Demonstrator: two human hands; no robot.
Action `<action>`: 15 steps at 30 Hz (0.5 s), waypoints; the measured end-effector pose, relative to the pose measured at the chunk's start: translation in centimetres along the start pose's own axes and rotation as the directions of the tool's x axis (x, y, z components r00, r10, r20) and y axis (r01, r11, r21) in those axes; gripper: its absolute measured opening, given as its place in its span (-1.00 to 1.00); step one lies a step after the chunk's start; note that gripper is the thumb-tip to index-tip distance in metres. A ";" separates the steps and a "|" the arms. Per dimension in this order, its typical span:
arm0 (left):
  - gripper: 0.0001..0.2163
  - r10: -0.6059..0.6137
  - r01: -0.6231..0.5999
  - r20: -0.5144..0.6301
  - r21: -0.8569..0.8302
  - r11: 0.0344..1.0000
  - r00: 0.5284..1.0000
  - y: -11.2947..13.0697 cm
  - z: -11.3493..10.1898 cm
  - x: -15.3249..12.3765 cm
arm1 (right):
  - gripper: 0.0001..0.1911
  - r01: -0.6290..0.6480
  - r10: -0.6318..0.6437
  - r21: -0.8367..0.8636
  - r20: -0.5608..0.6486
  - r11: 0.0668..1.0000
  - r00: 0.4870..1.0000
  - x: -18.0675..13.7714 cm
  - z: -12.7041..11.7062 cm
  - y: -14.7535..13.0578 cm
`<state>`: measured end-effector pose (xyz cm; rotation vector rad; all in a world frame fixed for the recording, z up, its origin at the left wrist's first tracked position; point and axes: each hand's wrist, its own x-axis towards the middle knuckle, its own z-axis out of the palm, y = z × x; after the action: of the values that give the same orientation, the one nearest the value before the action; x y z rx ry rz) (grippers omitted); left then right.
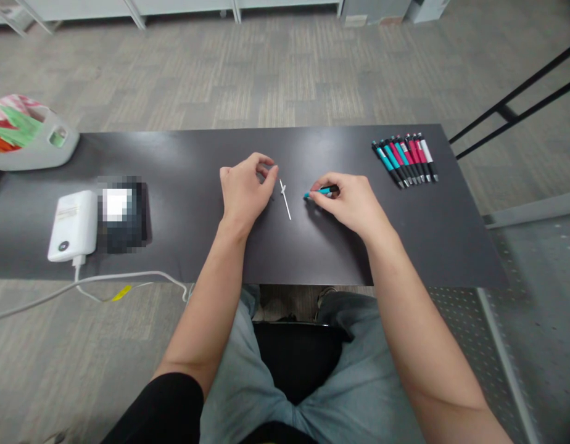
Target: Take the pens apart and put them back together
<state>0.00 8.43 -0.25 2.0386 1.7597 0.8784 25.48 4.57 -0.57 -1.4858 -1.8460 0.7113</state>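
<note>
In the head view, a teal and black pen [326,190] lies between the thumb and fingers of my right hand [347,200], just above the table. My left hand [248,188] rests to the left, its thumb and forefinger tips brought close together. Anything between those tips is too small to make out. Between my hands a thin white pen refill [287,207] lies slanted on the dark table [313,259]. Near its upper end is a small whitish piece [283,189]. Neither hand touches the refill.
A row of several teal, red and white pens [405,160] lies at the right. Far left stand a white basket [58,151] with colourful contents, a white power bank [73,225] with a cable [128,275], and a blurred dark object [128,228]. The table's front edge borders my lap.
</note>
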 end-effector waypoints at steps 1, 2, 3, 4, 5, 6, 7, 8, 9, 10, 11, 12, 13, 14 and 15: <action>-0.89 -0.003 0.003 0.007 -0.003 1.000 1.000 -0.3 -0.2 0.0 | -0.92 0.003 -0.003 -0.001 0.006 1.000 1.000 0.1 0.0 0.0; -0.89 0.001 -0.001 0.018 0.001 1.000 1.000 -0.5 -0.3 -0.1 | -0.92 0.005 -0.005 -0.002 0.012 1.000 1.000 0.1 0.0 0.0; -0.89 0.009 -0.009 0.031 0.009 1.000 0.999 -0.7 -0.4 -0.1 | -0.92 0.007 -0.007 -0.006 0.015 1.000 1.000 0.2 0.0 0.0; -0.90 0.016 -0.017 0.045 0.018 1.000 0.999 -0.8 -0.5 -0.2 | -0.92 0.008 -0.008 -0.011 0.016 1.000 1.000 0.2 0.1 0.1; -0.90 0.019 -0.021 0.059 0.027 0.999 0.998 -0.8 -0.5 -0.3 | -0.92 0.008 -0.008 -0.018 0.009 1.000 1.000 0.2 0.1 0.2; -0.90 0.015 -0.017 0.072 0.039 0.999 0.997 -0.8 -0.5 -0.4 | -0.91 0.005 -0.005 -0.024 -0.010 1.000 1.000 0.2 0.2 0.3; -0.91 0.005 -0.009 0.083 0.052 0.999 0.997 -0.8 -0.5 -0.4 | -0.91 -0.002 0.001 -0.029 -0.035 1.000 0.999 0.2 0.2 0.4; -0.91 -0.008 0.002 0.090 0.068 0.998 0.996 -0.8 -0.6 -0.5 | -0.90 -0.012 0.010 -0.034 -0.061 0.999 0.998 0.2 0.3 0.6; -0.91 -0.023 0.015 0.091 0.087 0.996 0.996 -0.9 -0.8 -0.4 | -0.90 -0.025 0.022 -0.037 -0.085 0.999 0.996 0.2 0.3 0.8; -0.90 -0.041 0.032 0.081 0.105 0.994 0.996 -1.1 -1.1 -0.4 | -0.89 -0.041 0.036 -0.041 -0.105 0.998 0.994 0.2 0.3 1.1; -0.89 -0.060 0.052 0.064 0.119 0.992 0.996 -1.4 -1.5 -0.3 | -0.87 -0.057 0.052 -0.045 -0.120 0.997 0.991 0.1 0.2 1.3; -0.88 -0.079 0.073 0.046 0.127 0.989 0.996 -1.9 -2.0 -0.2 | -0.86 -0.073 0.066 -0.049 -0.126 0.996 0.990 0.1 0.2 1.5; -0.87 -0.099 0.095 0.028 0.130 0.987 0.995 -2.4 -2.6 -0.1 | -0.85 -0.085 0.078 -0.052 -0.130 0.995 0.988 0.1 0.0 1.7; -0.88 -0.114 0.110 0.029 0.127 0.986 0.993 -3.0 -3.2 0.0 | -0.84 -0.094 0.086 -0.053 -0.137 0.994 0.987 0.1 -0.1 2.0; -0.89 -0.120 0.114 0.040 0.121 0.986 0.992 -3.5 -3.7 0.1 | -0.83 -0.098 0.089 -0.052 -0.145 0.994 0.985 0.1 -0.2 2.2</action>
<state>-5.07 8.61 0.51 1.9862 1.9258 0.7008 27.04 5.14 -2.08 -1.6268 -1.7125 0.5828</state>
